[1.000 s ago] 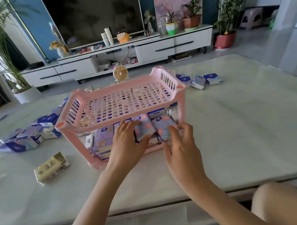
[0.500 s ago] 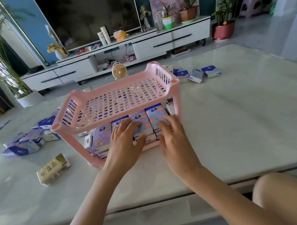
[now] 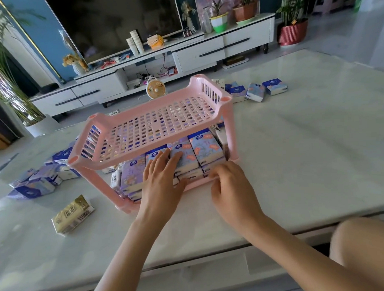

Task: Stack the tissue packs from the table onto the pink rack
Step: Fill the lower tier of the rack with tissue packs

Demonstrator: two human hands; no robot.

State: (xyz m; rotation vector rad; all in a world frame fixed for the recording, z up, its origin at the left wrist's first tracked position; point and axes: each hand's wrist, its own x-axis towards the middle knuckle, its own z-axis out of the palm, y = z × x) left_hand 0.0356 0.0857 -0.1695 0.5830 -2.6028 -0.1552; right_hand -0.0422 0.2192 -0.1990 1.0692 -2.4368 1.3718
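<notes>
Now, the table [image 3: 306, 152] carries the pink rack [image 3: 155, 122], top tier right above the fingers. Lower-tier tissue packs [image 3: 205, 147] lie under the left hand [image 3: 161, 185] — fingers straight, slightly apart, pressing flat. Right hand [image 3: 231, 187] fingers are curled against the pack fronts; pinching or not, cannot tell. Best to push evenly and square the rows — loose packs [image 3: 35, 185] lie left of the fingertips.

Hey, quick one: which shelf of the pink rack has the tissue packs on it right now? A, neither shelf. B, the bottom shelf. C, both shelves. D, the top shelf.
B: the tissue packs sit stacked on the bottom shelf of the pink rack, under the flat fingers of the left hand, while nothing lies on the perforated top shelf.
</notes>
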